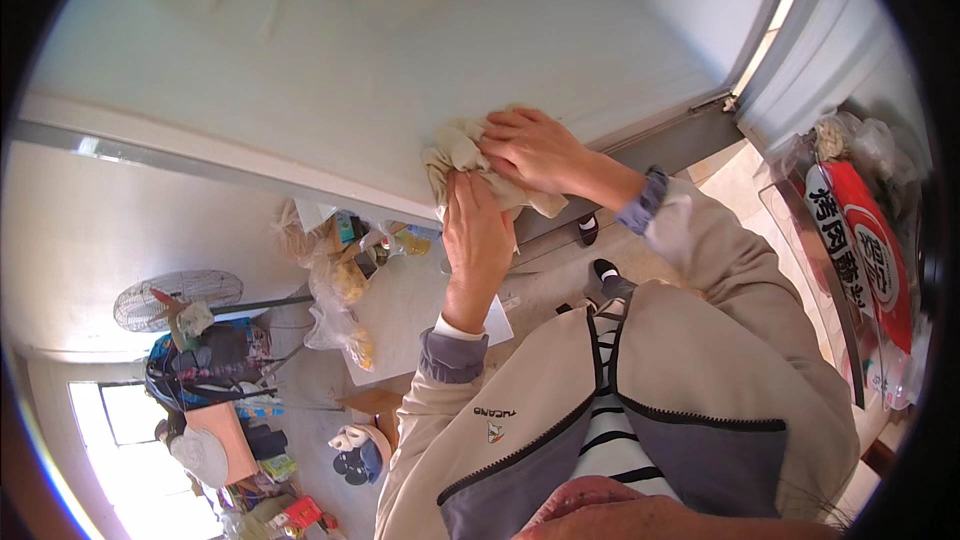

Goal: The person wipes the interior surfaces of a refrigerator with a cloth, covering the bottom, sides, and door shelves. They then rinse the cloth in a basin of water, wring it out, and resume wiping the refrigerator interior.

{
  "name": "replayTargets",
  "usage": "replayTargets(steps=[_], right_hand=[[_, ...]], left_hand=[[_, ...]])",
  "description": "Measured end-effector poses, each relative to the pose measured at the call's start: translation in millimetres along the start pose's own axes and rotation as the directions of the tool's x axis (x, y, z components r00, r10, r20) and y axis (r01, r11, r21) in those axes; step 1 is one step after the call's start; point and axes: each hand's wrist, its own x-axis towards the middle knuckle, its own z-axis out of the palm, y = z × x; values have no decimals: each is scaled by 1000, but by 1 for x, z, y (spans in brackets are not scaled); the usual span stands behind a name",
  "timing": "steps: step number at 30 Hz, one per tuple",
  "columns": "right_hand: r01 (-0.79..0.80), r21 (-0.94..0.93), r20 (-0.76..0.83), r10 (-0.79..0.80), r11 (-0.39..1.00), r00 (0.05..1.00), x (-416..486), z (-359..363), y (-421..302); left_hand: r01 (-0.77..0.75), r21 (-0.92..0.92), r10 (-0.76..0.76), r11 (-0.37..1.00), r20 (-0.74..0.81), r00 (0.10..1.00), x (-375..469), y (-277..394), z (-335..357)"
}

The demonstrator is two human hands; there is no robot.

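A crumpled cream cloth lies bunched against a large pale, smooth panel, near the panel's lower corner. My left hand presses on the cloth's lower left part with its fingers stretched out together. At the cloth's upper right, my right hand rests with bent fingers, gripping its folds. Both hands are close together, the right a little higher. The underside of the cloth and the fingertips beneath its folds are hidden.
A metal-edged strip borders the panel. Plastic bags lie on a table at the lower left, near a standing fan. Red packaging and clear bags sit on a shelf at right. A basket of cloths stands below.
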Motion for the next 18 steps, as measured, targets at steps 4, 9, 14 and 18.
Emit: replayTargets(steps=[4, 9, 14, 18], right_hand=[[-89, -215, -22, 86, 973, 996, 19, 22, 23], [-109, -107, 41, 114, 988, 993, -4, 8, 17], [-255, -216, -40, 253, 942, 967, -64, -51, 38], [-506, -483, -232, 453, 715, 861, -109, -91, 86]], left_hand=[[-35, -13, 35, 999, 30, 999, 34, 10, 16], [-164, -51, 166, 985, 36, 986, 24, 9, 12], [-277, -155, 293, 948, 88, 952, 45, 59, 28], [-433, -151, 447, 889, 72, 892, 97, 123, 63]])
